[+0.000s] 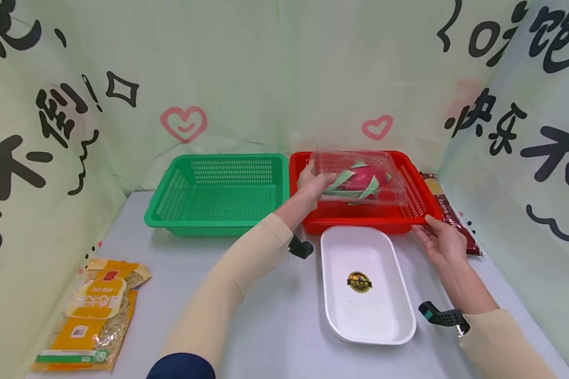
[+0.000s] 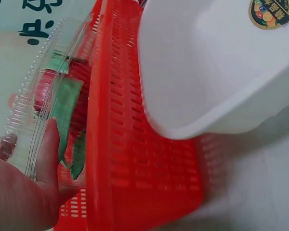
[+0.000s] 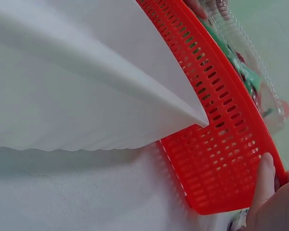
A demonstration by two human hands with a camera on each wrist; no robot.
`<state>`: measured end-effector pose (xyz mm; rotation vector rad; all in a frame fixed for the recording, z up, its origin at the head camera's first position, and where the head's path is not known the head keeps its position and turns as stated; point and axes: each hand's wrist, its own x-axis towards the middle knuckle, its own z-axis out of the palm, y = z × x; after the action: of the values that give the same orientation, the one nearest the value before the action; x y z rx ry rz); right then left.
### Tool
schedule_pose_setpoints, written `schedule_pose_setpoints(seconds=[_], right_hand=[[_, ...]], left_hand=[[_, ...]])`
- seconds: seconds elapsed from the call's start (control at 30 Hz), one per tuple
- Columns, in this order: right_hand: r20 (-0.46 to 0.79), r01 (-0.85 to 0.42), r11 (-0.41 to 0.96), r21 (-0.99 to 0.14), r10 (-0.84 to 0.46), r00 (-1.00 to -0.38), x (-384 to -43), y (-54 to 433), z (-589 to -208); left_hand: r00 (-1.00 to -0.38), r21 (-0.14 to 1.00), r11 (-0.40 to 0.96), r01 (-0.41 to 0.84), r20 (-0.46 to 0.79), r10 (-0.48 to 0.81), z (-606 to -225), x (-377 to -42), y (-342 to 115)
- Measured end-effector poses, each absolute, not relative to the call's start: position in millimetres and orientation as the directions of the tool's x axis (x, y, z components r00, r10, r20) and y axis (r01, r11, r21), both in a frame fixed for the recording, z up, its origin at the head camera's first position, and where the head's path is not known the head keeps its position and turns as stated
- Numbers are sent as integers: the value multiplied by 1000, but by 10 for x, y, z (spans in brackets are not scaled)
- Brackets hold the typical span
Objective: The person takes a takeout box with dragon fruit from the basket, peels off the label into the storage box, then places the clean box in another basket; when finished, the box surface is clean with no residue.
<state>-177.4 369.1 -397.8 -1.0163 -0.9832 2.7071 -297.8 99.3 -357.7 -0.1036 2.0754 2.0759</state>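
Note:
My left hand (image 1: 313,181) grips the left end of a clear plastic box (image 1: 393,192) with a red, green-scaled dragon fruit (image 1: 362,178) inside. The box is tilted, over the opening of a red plastic basket (image 1: 360,223). In the left wrist view, the thumb (image 2: 49,149) lies along one side of the box, and the fingers are partly hidden behind it. My right hand (image 1: 443,242) holds the front right corner of the red basket, one digit against its outer wall (image 3: 221,159) and the rest around the rim.
A white tray (image 1: 360,316) with a round sticker lies in front of the red basket. Left of it stands a green basket (image 1: 218,210). A yellow packet (image 1: 92,316) lies at front left, and a dark red packet (image 1: 455,221) is behind my right hand. Printed cloth walls enclose the table.

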Motion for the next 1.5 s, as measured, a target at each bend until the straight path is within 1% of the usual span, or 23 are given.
schedule_pose_setpoints(seconds=[0.27,0.4,0.5,0.8,0.97,1.13,1.3,1.4,1.5], right_hand=[[-554,145,-769,-622,302,-776,-1810,3619,-3976],[-555,142,-769,-623,307,-773,-1790,3608,-4000],[-559,140,-774,-617,306,-770,-1767,3610,-4008],[-543,138,-748,-649,329,-773,-1791,3615,-3978],[-545,140,-745,-652,332,-770,-1791,3623,-3976],[-546,140,-747,-650,331,-770,-1788,3634,-3976],[-544,151,-735,-661,330,-771,-1786,3660,-3981],[-538,168,-724,-669,316,-781,-1780,3688,-3974],[-517,190,-662,-725,341,-785,-1777,3719,-3965]], left_hand=[[-973,973,25,-228,-229,35,-3738,-2998,1116],[-958,958,7,-285,-285,21,-3864,-2995,1147],[-945,945,17,-325,-326,25,-3909,-2998,1141],[-925,921,153,-358,-372,74,-3935,-3082,1027],[-921,917,186,-353,-375,102,-3934,-3100,1028],[-935,926,208,-315,-340,97,-3929,-3113,1044],[-964,950,224,-219,-246,100,-3940,-3100,1059],[-984,937,331,-115,-153,89,-3952,-3072,1074],[-991,883,468,17,-48,125,-3939,-3036,1094]])
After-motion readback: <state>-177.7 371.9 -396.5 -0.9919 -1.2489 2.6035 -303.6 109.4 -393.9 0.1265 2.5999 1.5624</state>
